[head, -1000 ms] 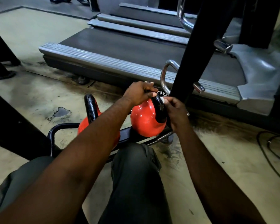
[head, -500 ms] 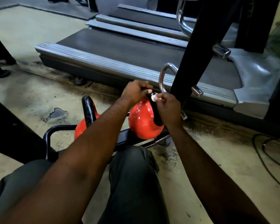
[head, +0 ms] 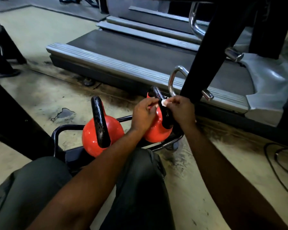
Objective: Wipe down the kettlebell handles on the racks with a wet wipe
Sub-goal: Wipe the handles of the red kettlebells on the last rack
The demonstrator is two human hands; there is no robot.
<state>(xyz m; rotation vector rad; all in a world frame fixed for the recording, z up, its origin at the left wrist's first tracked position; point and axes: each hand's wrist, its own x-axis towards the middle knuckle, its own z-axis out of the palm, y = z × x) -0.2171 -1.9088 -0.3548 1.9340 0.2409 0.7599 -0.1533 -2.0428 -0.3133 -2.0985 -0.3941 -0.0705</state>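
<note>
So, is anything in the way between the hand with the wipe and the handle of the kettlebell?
Nothing visible. The right hand pinches the wipe directly against the black handle; the left hand holds the same handle from the other side.

Readable text: none can be made out anywhere in the view.
Two round red kettlebells with black cast handles (head: 90, 136): no number, weight or brand is legible.
Grey treadmill deck with ribbed metal side rail (head: 123, 65): no lettering is legible.
</note>
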